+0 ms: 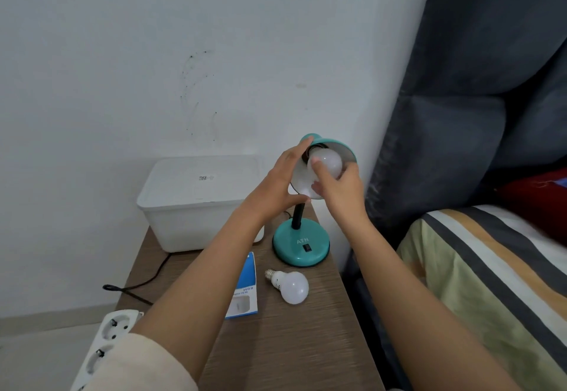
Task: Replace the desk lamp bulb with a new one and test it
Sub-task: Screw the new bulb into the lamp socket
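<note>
A teal desk lamp stands on a brown bedside table (pixel 300 344), its round base (pixel 300 248) carrying a black switch. Its shade (pixel 340 147) is tipped toward me. My left hand (pixel 276 188) holds the shade's left rim and back. Inside the shade sits a white bulb (pixel 329 162), and my right hand (pixel 340 188) has its fingers wrapped around it. A second white bulb (pixel 290 286) lies loose on the table in front of the base, screw cap pointing left. A blue and white bulb box (pixel 245 292) lies flat beside it.
A white lidded plastic box (pixel 196 203) stands at the table's back left. A black cable (pixel 144 283) runs off the left edge toward a white power strip (pixel 107 338). A grey upholstered headboard (pixel 460 114) and striped bedding (pixel 491 268) border the right side.
</note>
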Demonstrator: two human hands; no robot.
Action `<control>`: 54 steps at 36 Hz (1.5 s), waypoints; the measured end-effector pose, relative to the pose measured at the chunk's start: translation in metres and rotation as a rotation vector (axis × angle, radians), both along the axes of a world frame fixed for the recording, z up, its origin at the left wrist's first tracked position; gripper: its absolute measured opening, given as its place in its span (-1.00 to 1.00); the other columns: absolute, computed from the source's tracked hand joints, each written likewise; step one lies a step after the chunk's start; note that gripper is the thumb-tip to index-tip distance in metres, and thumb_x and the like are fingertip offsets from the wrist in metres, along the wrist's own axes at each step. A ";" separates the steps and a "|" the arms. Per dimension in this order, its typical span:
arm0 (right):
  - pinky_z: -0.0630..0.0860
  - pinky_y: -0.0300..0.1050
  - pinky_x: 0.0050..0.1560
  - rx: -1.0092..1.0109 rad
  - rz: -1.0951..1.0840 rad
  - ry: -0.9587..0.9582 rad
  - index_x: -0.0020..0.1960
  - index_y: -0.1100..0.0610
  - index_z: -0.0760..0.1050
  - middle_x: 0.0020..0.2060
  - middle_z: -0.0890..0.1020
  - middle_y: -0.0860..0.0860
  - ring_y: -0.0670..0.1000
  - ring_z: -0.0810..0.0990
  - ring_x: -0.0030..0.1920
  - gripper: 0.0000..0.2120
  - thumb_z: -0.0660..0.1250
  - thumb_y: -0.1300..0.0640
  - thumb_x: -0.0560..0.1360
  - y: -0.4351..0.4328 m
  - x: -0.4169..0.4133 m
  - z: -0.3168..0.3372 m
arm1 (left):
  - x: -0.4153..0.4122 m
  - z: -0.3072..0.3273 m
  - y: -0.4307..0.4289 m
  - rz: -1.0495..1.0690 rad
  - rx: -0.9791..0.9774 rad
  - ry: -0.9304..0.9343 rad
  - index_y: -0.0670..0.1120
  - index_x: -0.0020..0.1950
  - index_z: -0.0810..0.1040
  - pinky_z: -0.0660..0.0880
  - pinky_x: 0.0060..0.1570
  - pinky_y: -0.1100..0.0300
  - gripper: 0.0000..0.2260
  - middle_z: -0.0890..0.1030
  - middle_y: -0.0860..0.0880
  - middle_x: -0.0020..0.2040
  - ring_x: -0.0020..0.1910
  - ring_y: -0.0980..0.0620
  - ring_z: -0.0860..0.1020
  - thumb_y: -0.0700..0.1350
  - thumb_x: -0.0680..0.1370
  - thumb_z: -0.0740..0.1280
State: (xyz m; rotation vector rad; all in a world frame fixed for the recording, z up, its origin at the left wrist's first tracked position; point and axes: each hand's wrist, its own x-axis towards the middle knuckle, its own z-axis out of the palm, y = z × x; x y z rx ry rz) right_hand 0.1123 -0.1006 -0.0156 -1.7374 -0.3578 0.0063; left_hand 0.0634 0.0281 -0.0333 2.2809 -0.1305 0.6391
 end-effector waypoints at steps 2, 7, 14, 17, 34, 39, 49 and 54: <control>0.55 -0.02 0.10 -0.044 -0.010 -0.047 0.28 0.19 0.30 0.08 0.51 0.02 0.03 0.57 0.07 -0.42 0.41 -0.06 0.39 0.000 -0.001 0.000 | 0.001 0.000 0.000 0.000 0.009 -0.003 0.22 0.44 -0.01 0.19 0.22 0.57 -0.08 0.22 0.19 0.34 0.27 0.39 0.20 -0.27 0.34 0.50; 0.62 -0.07 -0.01 0.060 0.021 0.071 0.19 0.19 0.33 0.01 0.54 0.02 0.02 0.65 -0.06 -0.48 0.35 -0.13 0.42 0.001 -0.001 0.000 | 0.001 -0.001 0.000 0.000 0.012 -0.015 0.22 0.43 -0.01 0.19 0.20 0.58 -0.09 0.23 0.20 0.33 0.25 0.45 0.19 -0.27 0.34 0.50; 0.56 -0.13 -0.12 -0.013 -0.017 0.029 0.18 0.23 0.40 -0.09 0.61 0.04 0.04 0.63 -0.06 -0.46 0.33 -0.17 0.42 0.004 0.001 0.001 | -0.002 0.002 -0.001 -0.001 -0.008 0.008 0.20 0.46 0.01 0.31 0.29 0.30 -0.08 0.24 0.19 0.33 0.28 0.34 0.22 -0.27 0.34 0.51; 0.52 -0.12 0.02 -0.022 -0.028 -0.007 0.24 0.20 0.36 0.07 0.54 0.04 0.01 0.55 0.05 -0.44 0.39 -0.11 0.39 0.004 0.002 0.002 | -0.003 0.003 -0.001 0.003 -0.011 0.017 0.23 0.46 0.01 0.36 0.32 0.16 -0.07 0.25 0.18 0.32 0.29 0.30 0.24 -0.27 0.34 0.51; 0.47 -0.04 0.22 -0.048 -0.024 -0.114 0.30 0.15 0.29 0.20 0.49 0.06 0.05 0.50 0.20 -0.41 0.41 -0.06 0.39 0.001 -0.002 0.002 | -0.002 0.003 -0.002 -0.004 -0.016 0.011 0.25 0.44 -0.01 0.31 0.29 0.31 -0.07 0.24 0.20 0.33 0.28 0.37 0.23 -0.28 0.34 0.50; 0.51 -0.03 0.11 -0.120 -0.037 -0.216 0.29 0.08 0.32 0.13 0.55 0.09 0.10 0.51 0.16 -0.47 0.36 -0.09 0.41 -0.004 -0.003 0.000 | -0.002 0.002 0.000 0.003 -0.010 0.014 0.24 0.45 -0.02 0.28 0.28 0.37 -0.06 0.23 0.21 0.33 0.28 0.36 0.22 -0.28 0.34 0.50; 0.43 -0.18 -0.04 -0.113 -0.041 -0.191 0.26 0.17 0.34 0.08 0.54 0.05 0.02 0.54 0.08 -0.45 0.39 -0.10 0.41 -0.006 0.000 0.003 | -0.002 0.004 -0.002 0.001 -0.018 0.011 0.24 0.44 -0.01 0.31 0.29 0.31 -0.08 0.25 0.18 0.32 0.28 0.29 0.24 -0.28 0.35 0.49; 0.54 -0.11 -0.10 -0.162 0.001 -0.196 0.23 0.21 0.33 0.08 0.56 0.10 0.04 0.58 -0.02 -0.44 0.41 -0.08 0.39 -0.002 0.002 -0.001 | -0.002 0.003 -0.002 0.003 -0.012 0.011 0.27 0.42 -0.02 0.23 0.23 0.52 -0.08 0.23 0.21 0.31 0.26 0.36 0.21 -0.27 0.35 0.50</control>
